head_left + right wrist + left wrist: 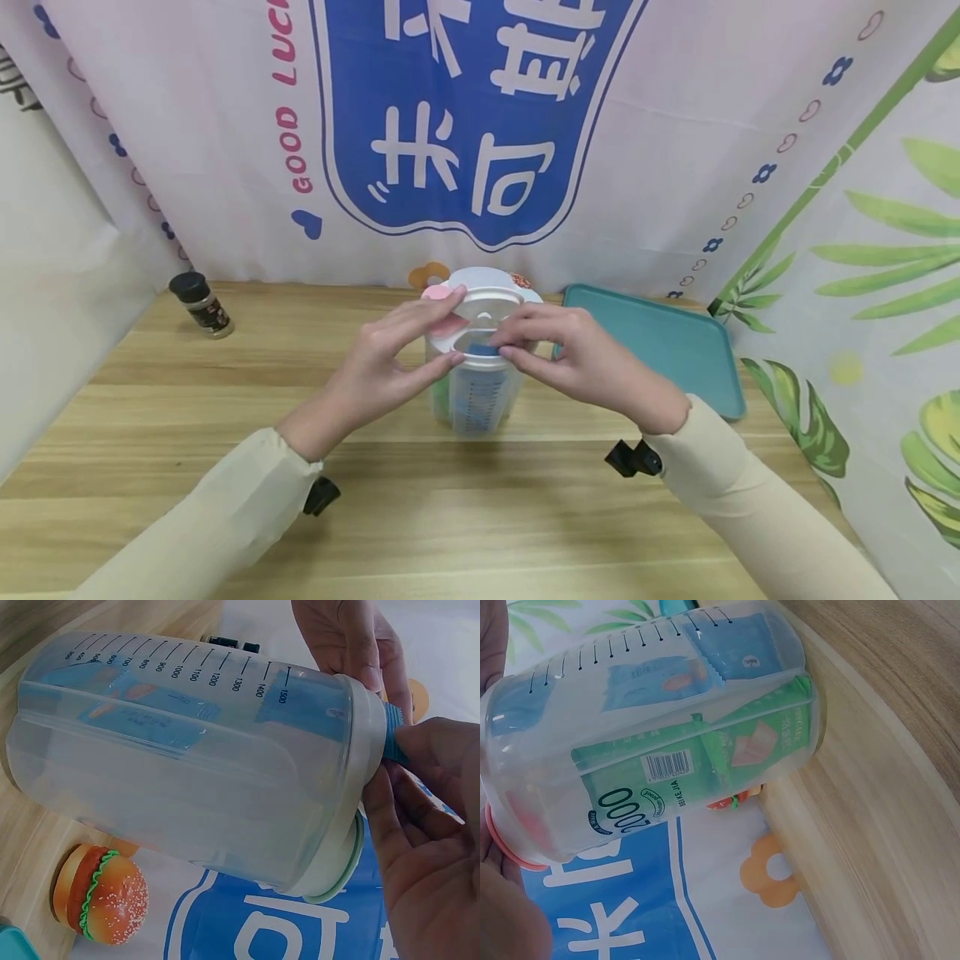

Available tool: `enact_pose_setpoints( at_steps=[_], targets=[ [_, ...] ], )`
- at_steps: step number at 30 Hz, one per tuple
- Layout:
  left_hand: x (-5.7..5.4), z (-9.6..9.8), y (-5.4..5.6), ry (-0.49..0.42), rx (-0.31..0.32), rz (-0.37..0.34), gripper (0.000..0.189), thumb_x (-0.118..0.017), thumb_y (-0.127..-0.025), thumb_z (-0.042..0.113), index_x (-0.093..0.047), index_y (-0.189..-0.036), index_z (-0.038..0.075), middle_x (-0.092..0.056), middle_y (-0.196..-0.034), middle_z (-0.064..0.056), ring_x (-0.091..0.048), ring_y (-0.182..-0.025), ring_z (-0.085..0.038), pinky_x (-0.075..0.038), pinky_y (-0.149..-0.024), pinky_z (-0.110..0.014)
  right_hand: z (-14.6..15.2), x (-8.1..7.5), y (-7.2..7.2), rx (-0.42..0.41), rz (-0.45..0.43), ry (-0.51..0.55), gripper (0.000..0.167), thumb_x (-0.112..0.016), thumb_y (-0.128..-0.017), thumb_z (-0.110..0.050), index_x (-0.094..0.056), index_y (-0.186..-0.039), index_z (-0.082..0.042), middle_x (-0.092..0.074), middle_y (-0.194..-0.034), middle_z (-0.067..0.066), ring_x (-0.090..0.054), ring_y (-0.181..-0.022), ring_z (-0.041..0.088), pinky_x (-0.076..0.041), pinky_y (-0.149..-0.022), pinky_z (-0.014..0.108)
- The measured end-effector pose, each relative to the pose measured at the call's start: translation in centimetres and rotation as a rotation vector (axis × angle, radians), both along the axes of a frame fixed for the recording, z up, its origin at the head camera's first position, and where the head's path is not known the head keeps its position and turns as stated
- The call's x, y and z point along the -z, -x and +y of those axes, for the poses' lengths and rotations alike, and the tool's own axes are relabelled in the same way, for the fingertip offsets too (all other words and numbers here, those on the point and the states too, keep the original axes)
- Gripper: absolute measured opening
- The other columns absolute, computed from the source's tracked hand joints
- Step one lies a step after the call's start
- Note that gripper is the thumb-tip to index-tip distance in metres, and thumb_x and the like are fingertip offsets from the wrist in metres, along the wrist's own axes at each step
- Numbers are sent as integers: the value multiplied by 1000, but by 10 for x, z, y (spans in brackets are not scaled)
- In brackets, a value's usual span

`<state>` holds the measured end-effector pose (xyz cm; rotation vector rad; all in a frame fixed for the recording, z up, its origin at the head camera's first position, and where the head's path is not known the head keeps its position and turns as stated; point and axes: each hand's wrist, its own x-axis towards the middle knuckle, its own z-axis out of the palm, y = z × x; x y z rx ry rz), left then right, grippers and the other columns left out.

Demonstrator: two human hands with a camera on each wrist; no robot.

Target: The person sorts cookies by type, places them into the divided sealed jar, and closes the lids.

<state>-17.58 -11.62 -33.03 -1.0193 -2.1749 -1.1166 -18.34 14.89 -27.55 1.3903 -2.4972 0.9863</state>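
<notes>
Packet [482,350] pokes from the jar's [480,404] near opening, pinched between right fingers [536,327]; left fingers [420,321], extended, touch the left rim.

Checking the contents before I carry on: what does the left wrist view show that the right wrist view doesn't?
Only the left wrist view: green packets, one with a barcode.
Only the right wrist view: the right hand plainly pinching a blue packet, and readable scale numbers.
Both: the clear container, blue packets inside, and the toy burger.
</notes>
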Motion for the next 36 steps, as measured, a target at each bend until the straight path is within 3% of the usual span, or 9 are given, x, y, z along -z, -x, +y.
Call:
enact_pose_setpoints(
  at_steps=[12, 23, 29, 36],
  targets=[
    [1, -2, -2, -3, 0, -9, 69, -87, -85, 7, -59, -148, 8, -69, -143, -11, -64, -136, -30, -48, -121, -44, -2, 3, 0, -19, -14, -11, 16, -72, -98, -6, -80, -111, -11, -76, -112, 1, -71, -102, 12, -65, -86, 27],
    [2, -3, -2, -14, 9, 0, 67, -86, -86, 7, -60, -148, 8, -67, -146, -10, -64, -137, -29, -46, -124, -45, 7, 7, -2, -32, 10, 73, 20, -71, -98, -2, -79, -114, -9, -79, -114, 3, -72, -106, 14, -64, -88, 26],
    [2, -3, -2, -14, 9, -11, 67, -86, -86, 9, -60, -148, 9, -65, -148, -8, -63, -138, -28, -44, -125, -44, 25, 8, -1, -22, 23, 176, 22, -70, -96, 4, -79, -112, -8, -79, -110, 4, -70, -96, 10, -60, -79, 18],
    [2, -2, 0, -24, 8, -12, 66, -86, -86, 8, -60, -147, 9, -66, -147, -9, -63, -137, -28, -44, -125, -44, 59, 16, -3, 46, 17, 168, 28, -69, -95, 8, -77, -111, -14, -77, -109, 2, -71, -101, 6, -63, -87, 17]
  ],
)
